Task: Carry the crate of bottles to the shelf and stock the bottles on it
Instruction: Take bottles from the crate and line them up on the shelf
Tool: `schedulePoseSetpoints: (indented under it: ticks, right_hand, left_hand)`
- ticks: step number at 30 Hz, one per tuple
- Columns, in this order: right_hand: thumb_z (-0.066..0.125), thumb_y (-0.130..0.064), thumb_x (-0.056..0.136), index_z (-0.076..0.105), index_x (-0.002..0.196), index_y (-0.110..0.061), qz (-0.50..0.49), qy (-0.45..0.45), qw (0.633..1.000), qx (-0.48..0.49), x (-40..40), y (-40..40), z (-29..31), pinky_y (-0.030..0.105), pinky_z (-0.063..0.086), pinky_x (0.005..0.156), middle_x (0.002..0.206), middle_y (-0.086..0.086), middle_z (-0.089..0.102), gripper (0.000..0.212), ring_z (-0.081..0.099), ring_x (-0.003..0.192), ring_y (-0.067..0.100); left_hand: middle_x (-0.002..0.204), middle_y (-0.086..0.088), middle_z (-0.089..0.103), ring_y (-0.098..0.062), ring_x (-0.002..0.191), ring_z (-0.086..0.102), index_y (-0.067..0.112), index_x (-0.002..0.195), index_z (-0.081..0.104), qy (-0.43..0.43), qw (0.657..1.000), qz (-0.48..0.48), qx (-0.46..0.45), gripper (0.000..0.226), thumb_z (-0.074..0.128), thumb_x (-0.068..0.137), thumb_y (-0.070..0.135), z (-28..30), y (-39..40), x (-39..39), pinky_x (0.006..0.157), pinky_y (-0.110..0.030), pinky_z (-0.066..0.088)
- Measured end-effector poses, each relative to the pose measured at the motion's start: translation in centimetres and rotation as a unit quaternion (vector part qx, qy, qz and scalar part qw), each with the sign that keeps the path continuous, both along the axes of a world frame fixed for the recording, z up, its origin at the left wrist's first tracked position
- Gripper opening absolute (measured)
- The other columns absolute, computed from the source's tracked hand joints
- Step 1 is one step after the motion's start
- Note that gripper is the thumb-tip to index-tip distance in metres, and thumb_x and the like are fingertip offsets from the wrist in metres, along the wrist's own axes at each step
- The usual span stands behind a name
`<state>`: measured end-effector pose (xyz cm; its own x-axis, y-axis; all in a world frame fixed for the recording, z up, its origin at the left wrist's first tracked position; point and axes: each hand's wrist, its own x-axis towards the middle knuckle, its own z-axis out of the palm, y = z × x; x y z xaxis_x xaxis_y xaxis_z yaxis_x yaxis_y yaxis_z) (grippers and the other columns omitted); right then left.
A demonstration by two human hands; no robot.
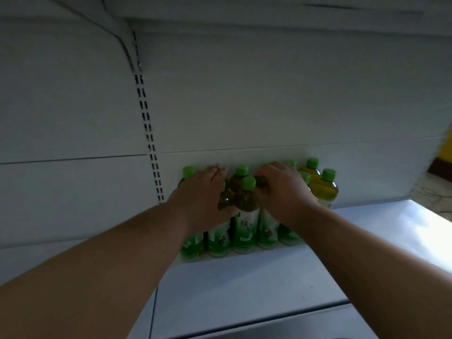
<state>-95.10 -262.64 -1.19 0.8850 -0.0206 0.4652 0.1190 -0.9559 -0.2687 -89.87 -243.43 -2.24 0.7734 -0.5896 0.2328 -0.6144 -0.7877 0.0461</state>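
Several green-capped tea bottles [245,223] with green labels stand in rows on the white shelf [244,285], against its back panel. My left hand [203,199] wraps around the shoulders of the bottles on the left of the group. On the right of the group, my right hand [283,192] grips the upper part of the bottles there. One bottle stands upright between the two hands. Two bottles of paler yellow drink [325,189] stand at the right end, apart from my hands. The crate is out of view.
A slotted upright [149,133] runs down the white back panel left of the bottles. Another shelf [244,11] hangs overhead. The shelf board extends right to a bright lit end [420,231]. Beyond it a patch of floor and a yellow object [446,145] show.
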Motion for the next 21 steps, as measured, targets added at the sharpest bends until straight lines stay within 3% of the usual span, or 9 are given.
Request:
schedulePoseSetpoints:
  ticks: [11, 15, 21]
  right_hand:
    - [0.058, -0.008, 0.088, 0.066, 0.123, -0.014, -0.128, 0.007, 0.992, 0.014, 0.1, -13.1, -0.1, 0.036, 0.047, 0.094, 0.124, 0.009, 0.060, 0.036, 0.051, 0.117, 0.030]
    - [0.055, -0.019, 0.095, 0.066, 0.124, -0.011, -0.150, 0.054, 0.987, -0.022, 1.2, -15.0, -0.4, 0.032, 0.042, 0.096, 0.127, 0.008, 0.060, 0.031, 0.049, 0.118, 0.027]
    - [0.055, -0.022, 0.095, 0.071, 0.113, -0.014, -0.181, 0.015, 0.983, -0.011, 2.5, -15.5, -1.4, 0.032, 0.038, 0.093, 0.121, 0.006, 0.064, 0.025, 0.049, 0.116, 0.026]
  left_hand:
    - [0.167, -0.003, -0.005, -0.017, 0.152, -0.003, 0.016, 0.158, -0.003, 0.011, 0.994, -0.092, 0.063, 0.100, 0.050, 0.090, 0.065, 1.5, -14.8, 1.6, 0.120, -0.034, 0.006]
    - [0.166, -0.003, -0.011, -0.018, 0.152, -0.009, 0.016, 0.157, -0.009, 0.010, 0.994, -0.073, 0.077, 0.103, 0.045, 0.089, 0.069, -0.9, -16.0, 1.6, 0.123, -0.039, 0.004]
    - [0.164, -0.002, -0.020, -0.023, 0.152, -0.006, 0.026, 0.157, -0.012, 0.021, 0.994, -0.066, 0.086, 0.100, 0.044, 0.088, 0.071, 0.4, -16.5, 1.7, 0.120, -0.037, 0.000]
